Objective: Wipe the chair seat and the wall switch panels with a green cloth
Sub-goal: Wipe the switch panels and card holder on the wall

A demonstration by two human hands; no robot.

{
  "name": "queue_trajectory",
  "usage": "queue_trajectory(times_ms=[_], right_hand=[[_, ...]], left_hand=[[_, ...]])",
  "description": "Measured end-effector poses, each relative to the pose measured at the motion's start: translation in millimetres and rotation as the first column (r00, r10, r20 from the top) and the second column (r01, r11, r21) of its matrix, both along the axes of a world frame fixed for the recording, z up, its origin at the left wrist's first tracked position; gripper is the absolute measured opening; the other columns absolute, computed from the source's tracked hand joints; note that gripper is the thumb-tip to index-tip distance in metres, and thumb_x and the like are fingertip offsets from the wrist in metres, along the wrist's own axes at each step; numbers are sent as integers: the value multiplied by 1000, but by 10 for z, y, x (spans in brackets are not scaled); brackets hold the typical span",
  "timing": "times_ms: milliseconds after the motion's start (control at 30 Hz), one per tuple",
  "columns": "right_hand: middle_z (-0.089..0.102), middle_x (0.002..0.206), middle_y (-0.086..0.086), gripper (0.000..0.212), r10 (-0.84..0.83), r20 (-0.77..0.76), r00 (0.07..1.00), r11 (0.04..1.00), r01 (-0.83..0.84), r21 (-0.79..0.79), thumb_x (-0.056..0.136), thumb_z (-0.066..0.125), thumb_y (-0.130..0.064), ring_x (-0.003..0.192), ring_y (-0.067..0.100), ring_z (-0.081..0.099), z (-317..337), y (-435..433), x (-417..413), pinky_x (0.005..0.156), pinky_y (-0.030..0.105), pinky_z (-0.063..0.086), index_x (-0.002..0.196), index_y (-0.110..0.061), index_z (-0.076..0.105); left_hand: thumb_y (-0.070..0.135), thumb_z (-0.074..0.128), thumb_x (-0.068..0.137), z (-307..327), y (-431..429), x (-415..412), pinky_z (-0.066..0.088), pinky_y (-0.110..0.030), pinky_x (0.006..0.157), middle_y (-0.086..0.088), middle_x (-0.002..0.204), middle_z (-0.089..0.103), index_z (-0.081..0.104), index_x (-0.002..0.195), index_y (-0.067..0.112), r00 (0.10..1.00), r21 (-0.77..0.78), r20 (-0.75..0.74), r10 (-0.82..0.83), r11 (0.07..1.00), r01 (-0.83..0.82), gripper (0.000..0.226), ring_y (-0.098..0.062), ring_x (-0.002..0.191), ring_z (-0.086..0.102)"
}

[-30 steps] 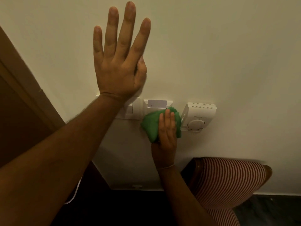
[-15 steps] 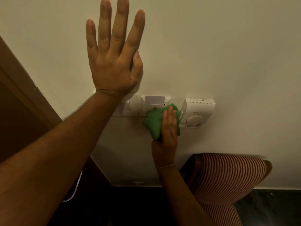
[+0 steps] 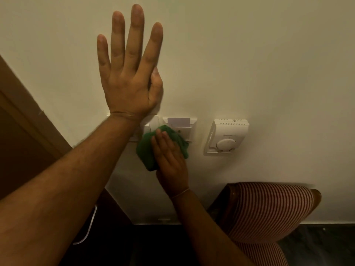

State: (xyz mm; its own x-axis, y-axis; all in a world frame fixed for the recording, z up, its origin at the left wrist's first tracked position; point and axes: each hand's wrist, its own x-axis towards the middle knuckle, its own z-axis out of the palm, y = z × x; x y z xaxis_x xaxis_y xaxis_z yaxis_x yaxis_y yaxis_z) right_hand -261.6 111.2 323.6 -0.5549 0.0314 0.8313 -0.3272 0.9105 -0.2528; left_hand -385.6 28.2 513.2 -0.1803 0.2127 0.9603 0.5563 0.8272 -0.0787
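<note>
**Cloth pressed to the switch panels, much of them covered**

The left switch panel (image 3: 148, 129) is largely hidden behind the left wrist; only its right part and lower edge are seen. The card panel (image 3: 184, 129) beside it is covered in its lower left by the cloth (image 3: 146, 150), while a pale card (image 3: 178, 121) is seen standing in its top slot. The cloth is bunched, green, and held flat against the wall (image 3: 249, 54) under the right hand (image 3: 170, 160), whose fingers (image 3: 163, 139) are laid together on top of it; the thumb is hidden, so the grip beneath cannot be told. The left hand (image 3: 130, 77) is spread flat on the wall above the panels, fingers apart, nothing held.

A white thermostat (image 3: 226, 137) with a round dial is mounted to the right, apart from the cloth; its small print cannot be read. The chair (image 3: 269, 210), striped red and white with a wooden frame, is set against the wall below and is cut off by the lower edge, its seat not clearly made out. A brown door frame (image 3: 28, 104) is cut off at the left. The light is dim and yellowish, the floor (image 3: 317, 244) dark. A thin white cord (image 3: 88, 231) is partly seen below the left forearm.
</note>
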Motion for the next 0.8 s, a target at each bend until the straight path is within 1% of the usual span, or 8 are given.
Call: queue_trajectory(times_ms=[167,300,400,467,533,600,700,800], right_hand=[[16,175,-5,63,-164,-88,983,975,148,-167,106,61,-14,162,20,22,-15,293,147,134,43,18,160,-9,28],[18,174,-5,70,-180,-66,981,959,160,-236,96,69,1,162,22,24,16,240,241,133,45,20,157,-2,33],[22,174,-2,91,-144,8,990,949,140,-281,86,79,11,161,26,25,-49,210,549,133,47,21,160,-9,32],[25,173,3,90,-112,50,992,958,122,-262,91,77,0,161,29,27,-212,211,915,133,46,20,164,-20,29],[30,171,7,70,-80,121,989,970,105,-218,105,64,-21,160,32,30,-439,313,1296,133,45,20,165,-21,29],[32,170,9,56,-62,208,976,969,109,-221,111,48,-25,160,34,29,-707,501,1667,134,45,19,165,-21,31],[30,171,8,71,-117,348,930,955,202,-220,93,42,-4,161,32,25,-1146,844,2143,134,41,17,162,-15,36],[24,174,0,73,-174,502,847,932,306,-195,78,40,-5,163,24,21,-1631,1243,2531,133,39,16,149,5,49]], left_hand=[[30,41,111,22,14,-22,28,-72,128,-28,168,45,42,169,15,1000,-21,-21,20,1000,-20,60,-50,156,33],[30,41,110,53,-14,34,27,-71,129,-26,171,41,36,171,16,1000,-51,11,5,999,-5,63,-50,159,32],[31,42,110,74,-12,102,26,-71,130,-25,174,38,33,172,17,998,-71,63,-12,997,16,64,-49,161,29],[31,44,111,89,-20,141,21,-70,132,-25,176,34,30,173,17,995,-59,97,-36,997,42,66,-46,164,24],[34,43,113,9,-43,243,10,-63,136,-22,180,24,23,176,18,985,-10,159,-68,997,71,68,-38,170,10],[38,39,115,-309,-66,500,-2,-55,138,-17,184,9,13,178,19,964,42,252,-83,996,75,71,-29,171,-3],[41,33,115,-1249,-102,1179,-9,-48,139,-5,186,-11,-2,179,24,900,-5,426,-99,994,111,75,-24,173,-8],[39,40,109,-2372,-108,2001,7,-53,137,1,187,-6,12,178,23,757,-59,644,-111,979,194,77,-21,173,-1]])
